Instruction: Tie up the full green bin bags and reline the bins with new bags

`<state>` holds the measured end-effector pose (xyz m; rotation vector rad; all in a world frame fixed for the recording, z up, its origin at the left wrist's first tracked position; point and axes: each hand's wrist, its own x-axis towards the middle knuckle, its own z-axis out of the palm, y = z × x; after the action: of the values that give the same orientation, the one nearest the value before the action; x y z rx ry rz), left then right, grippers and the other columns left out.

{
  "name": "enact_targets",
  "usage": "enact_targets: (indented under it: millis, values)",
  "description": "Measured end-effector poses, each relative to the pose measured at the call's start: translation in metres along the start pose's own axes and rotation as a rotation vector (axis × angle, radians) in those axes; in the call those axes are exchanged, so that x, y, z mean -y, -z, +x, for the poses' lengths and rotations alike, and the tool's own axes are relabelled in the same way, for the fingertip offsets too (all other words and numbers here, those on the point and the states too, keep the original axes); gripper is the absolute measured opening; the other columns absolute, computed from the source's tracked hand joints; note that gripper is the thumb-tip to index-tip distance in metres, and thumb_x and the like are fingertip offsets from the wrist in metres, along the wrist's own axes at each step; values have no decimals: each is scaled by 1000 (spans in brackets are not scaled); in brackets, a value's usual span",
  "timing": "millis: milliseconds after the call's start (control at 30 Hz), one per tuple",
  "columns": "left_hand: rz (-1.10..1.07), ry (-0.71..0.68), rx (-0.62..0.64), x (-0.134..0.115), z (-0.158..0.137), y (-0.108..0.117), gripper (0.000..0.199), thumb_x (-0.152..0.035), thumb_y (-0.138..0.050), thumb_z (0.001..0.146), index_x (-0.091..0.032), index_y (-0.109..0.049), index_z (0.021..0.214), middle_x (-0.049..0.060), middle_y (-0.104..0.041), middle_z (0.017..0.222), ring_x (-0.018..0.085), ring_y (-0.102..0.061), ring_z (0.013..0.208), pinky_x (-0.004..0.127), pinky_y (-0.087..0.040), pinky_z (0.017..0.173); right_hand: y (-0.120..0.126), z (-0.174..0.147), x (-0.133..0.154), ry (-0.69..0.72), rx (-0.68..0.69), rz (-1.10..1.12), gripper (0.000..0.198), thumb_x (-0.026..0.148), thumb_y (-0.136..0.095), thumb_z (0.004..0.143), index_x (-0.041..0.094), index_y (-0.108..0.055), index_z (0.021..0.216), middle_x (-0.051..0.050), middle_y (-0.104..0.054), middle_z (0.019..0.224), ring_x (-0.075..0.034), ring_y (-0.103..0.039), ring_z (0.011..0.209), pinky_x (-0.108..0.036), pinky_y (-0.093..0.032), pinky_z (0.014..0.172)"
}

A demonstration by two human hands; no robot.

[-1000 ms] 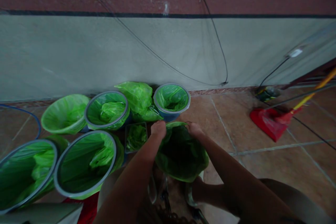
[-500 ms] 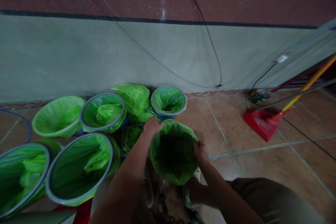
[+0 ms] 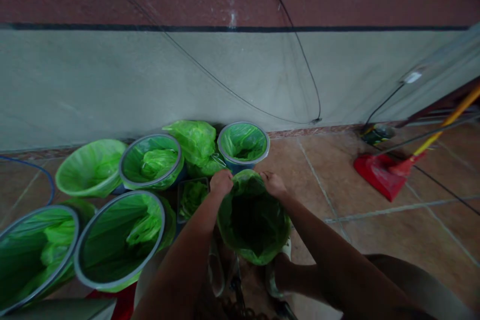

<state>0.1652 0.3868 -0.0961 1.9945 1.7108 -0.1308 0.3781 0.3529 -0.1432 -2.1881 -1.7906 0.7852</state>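
Between my feet stands a bin lined with a green plastic bag point(image 3: 228, 225), its mouth facing up and its inside dark. My left hand point(image 3: 222, 182) is closed on the bag's edge at the far left of the rim. On the far right of the rim, my right hand point(image 3: 273, 183) grips the same bag edge. The bag is folded outward over the rim and hides the bin itself. Just beyond my hands, a small lined bin with a grey ring point(image 3: 243, 142) stands by the wall.
Several green-lined bins, such as the ringed one point(image 3: 120, 240), crowd the floor on the left. A bulging green bag point(image 3: 195, 142) leans at the wall near a small square basket point(image 3: 193, 200). On the right lie a red dustpan point(image 3: 380, 175) and a black cable point(image 3: 442, 182).
My right hand has moved from the right side of the rim to its far edge, nearer my left hand. The view has shifted slightly.
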Motion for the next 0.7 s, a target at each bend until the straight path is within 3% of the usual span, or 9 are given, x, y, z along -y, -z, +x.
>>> enact_targets:
  millis: [200, 433, 567, 700]
  values:
    - [103, -30, -6, 1, -12, 7, 28, -13, -51, 82, -20, -71, 101, 8, -72, 108, 22, -65, 105, 32, -50, 91, -11, -9, -13, 129, 15, -54, 34, 29, -40, 96, 19, -66, 117, -9, -71, 113, -19, -65, 102, -24, -44, 89]
    - [227, 32, 75, -6, -21, 14, 34, -12, -48, 84, -13, -69, 110, 19, -72, 105, 29, -65, 110, 38, -49, 93, -5, -12, -10, 48, 41, -94, 34, 26, -43, 94, 20, -67, 118, -10, -73, 108, -20, -67, 97, -26, -46, 86]
    - [212, 55, 128, -7, -19, 20, 35, -19, -56, 80, -15, -69, 112, 17, -71, 111, 28, -66, 107, 32, -53, 86, -4, -11, -12, -13, -15, -97, 35, 22, -41, 94, 18, -67, 118, -11, -72, 111, -21, -66, 101, -28, -46, 88]
    - [163, 31, 138, -4, -15, 27, 30, -28, -57, 82, -16, -73, 104, 14, -72, 110, 26, -67, 104, 30, -52, 88, -1, -11, -17, 10, 25, -58, 34, 21, -44, 93, 18, -66, 119, -10, -71, 113, -21, -66, 103, -28, -46, 91]
